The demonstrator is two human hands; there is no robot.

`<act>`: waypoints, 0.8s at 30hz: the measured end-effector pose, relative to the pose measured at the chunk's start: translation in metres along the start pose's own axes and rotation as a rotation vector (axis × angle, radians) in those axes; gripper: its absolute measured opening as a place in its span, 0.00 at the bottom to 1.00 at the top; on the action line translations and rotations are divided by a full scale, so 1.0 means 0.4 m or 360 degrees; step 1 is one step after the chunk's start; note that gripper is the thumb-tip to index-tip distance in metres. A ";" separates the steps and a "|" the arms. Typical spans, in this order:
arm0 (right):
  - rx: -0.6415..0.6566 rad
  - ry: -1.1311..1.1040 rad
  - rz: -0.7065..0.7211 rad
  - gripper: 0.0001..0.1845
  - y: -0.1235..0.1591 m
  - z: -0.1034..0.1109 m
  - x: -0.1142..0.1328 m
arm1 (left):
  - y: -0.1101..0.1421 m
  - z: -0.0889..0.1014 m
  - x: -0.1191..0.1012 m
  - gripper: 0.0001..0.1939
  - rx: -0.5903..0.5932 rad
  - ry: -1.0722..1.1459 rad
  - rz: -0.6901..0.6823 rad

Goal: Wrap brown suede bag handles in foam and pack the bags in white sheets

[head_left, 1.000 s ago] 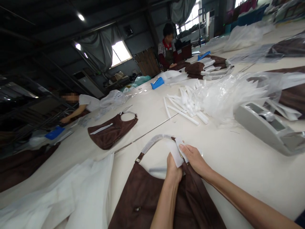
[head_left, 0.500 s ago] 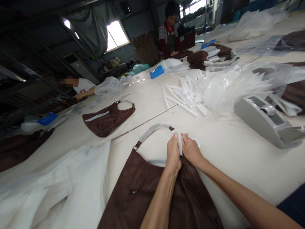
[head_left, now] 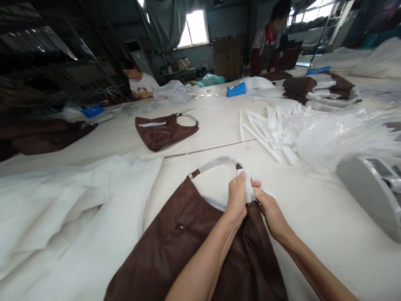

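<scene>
A dark brown handbag [head_left: 156,238] lies on the table in front of me, its strap arched away from me. Clear-white wrapping [head_left: 219,163] covers the middle of that strap. At the strap's right end, a white foam sheet [head_left: 249,188] is folded around the fitting. My left hand [head_left: 237,194] is closed on the foam from the left, thumb on top. From the right, my right hand [head_left: 268,207] pinches the same foam, some of its fingers hidden behind it. A small whitish piece [head_left: 269,193] shows just beyond my right hand.
Stacked white sheets [head_left: 103,217] cover the left front. A grey tape dispenser [head_left: 363,192] stands at right, near foam strips [head_left: 263,140] and clear plastic bags [head_left: 332,125]. Another brown handbag [head_left: 163,133] lies farther back. Two people [head_left: 142,83] work across the table [head_left: 216,121].
The view has turned left and levelled, so the surroundings shift rightward. My right hand has shifted slightly down along the foam, with fingertips now showing behind it. My left hand keeps its grip.
</scene>
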State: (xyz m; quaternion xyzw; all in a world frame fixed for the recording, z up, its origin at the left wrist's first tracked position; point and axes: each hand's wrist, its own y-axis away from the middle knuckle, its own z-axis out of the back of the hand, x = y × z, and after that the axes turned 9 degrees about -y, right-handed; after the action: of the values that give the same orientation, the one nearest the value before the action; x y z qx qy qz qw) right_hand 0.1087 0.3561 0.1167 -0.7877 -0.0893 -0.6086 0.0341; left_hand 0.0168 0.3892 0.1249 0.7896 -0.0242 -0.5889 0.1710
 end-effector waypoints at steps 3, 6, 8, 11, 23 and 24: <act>0.0057 0.0128 -0.0064 0.23 0.008 0.011 0.019 | 0.000 0.003 0.000 0.29 0.0012 0.0008 0.0026; 0.0057 0.0409 0.0003 0.21 0.004 0.013 0.025 | 0.002 0.005 -0.004 0.30 0.0028 0.0020 0.0046; 0.0059 0.0462 0.0022 0.20 0.003 0.011 0.022 | 0.004 0.006 -0.009 0.30 0.0036 0.0018 0.0049; 0.0022 0.0451 0.0063 0.20 0.008 0.013 0.009 | 0.009 0.003 -0.013 0.30 0.0051 0.0000 0.0031; -0.0255 0.0117 0.0007 0.24 0.011 0.045 -0.031 | 0.056 0.023 0.012 0.34 0.0406 -0.0161 0.0015; -0.0272 0.0113 0.0029 0.24 0.011 0.043 -0.031 | 0.064 0.023 0.015 0.31 0.0412 -0.0153 -0.0034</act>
State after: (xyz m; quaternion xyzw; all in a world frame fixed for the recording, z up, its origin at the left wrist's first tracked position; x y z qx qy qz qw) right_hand 0.1229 0.3535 0.1005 -0.7664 -0.0285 -0.6412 -0.0244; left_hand 0.0143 0.3616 0.1249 0.7762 -0.0997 -0.6197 0.0600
